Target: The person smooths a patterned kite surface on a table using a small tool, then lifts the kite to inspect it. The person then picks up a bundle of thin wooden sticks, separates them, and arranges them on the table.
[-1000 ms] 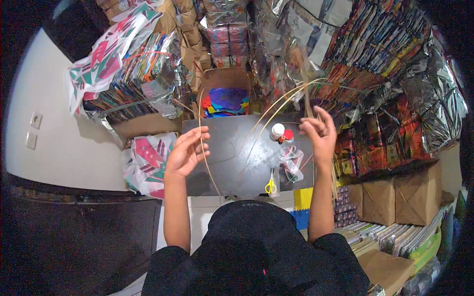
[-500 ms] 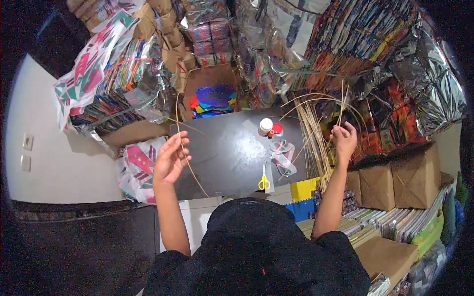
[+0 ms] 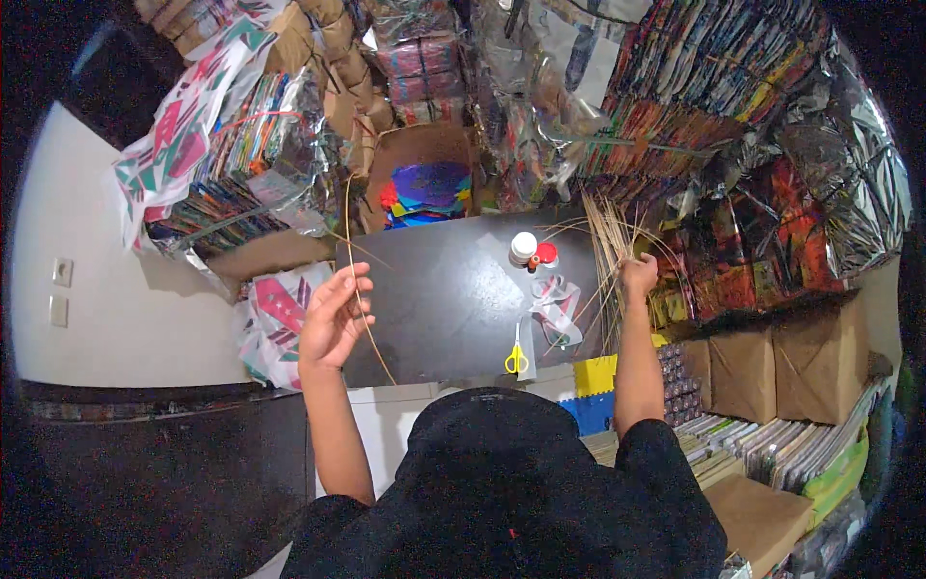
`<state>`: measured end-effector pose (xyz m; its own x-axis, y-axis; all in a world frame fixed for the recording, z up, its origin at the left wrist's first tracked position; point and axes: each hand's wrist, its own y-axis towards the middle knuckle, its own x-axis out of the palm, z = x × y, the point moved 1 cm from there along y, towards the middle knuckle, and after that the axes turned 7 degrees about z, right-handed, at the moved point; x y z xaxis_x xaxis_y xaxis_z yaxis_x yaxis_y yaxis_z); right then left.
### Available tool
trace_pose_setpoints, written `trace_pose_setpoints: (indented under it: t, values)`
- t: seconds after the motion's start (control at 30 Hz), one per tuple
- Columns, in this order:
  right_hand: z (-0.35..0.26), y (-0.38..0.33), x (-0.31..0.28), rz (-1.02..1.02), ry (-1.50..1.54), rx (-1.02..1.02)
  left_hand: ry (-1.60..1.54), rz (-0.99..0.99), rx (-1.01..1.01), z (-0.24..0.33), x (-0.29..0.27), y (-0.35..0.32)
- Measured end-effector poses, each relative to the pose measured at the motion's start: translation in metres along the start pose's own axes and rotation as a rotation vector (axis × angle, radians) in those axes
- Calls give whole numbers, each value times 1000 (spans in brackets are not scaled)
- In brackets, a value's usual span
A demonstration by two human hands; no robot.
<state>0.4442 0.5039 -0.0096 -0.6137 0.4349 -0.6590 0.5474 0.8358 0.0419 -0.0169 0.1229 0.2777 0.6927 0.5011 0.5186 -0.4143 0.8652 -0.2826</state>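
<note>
My left hand (image 3: 330, 318) is raised over the left part of the dark table (image 3: 434, 328), thumb and fingers closed on one long, thin bamboo strip (image 3: 349, 227). That strip stands nearly upright with a slight bend. On the right side of the table, my right hand (image 3: 638, 276) is closed on thin bamboo strips at a loose bundle (image 3: 606, 236); which strips lie in its fingers is partly hidden. Some of them arch out to both sides. Between my hands lie yellow-handled scissors (image 3: 517, 360), a white round container (image 3: 523, 245) and a red lid (image 3: 547, 254).
A crumpled clear and pink plastic piece (image 3: 558, 311) lies by the scissors. Wrapped stacks of sheets (image 3: 675, 87) rise behind the table. An open carton (image 3: 420, 150) holds blue and colored pieces. Brown paper parcels (image 3: 815, 362) stand at the right, a patterned plastic bag (image 3: 285, 318) at the left.
My right hand has come down and left, bringing the raised strips onto the bundle. My left hand keeps its strip at nearly the same place.
</note>
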Motion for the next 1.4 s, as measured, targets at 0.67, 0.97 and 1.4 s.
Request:
trace_pose_setpoints:
  t: [0.67, 0.97, 1.4]
  values:
    - [15, -23, 10, -184, -305, -207, -20, -49, 13, 2, 6, -8]
    - [-107, -125, -71, -131, 444, -367, -130, -47, 90, -4, 4, -13]
    - [-141, -305, -100, -914, 655, -22, -519, 141, 214, -106, 28, -11]
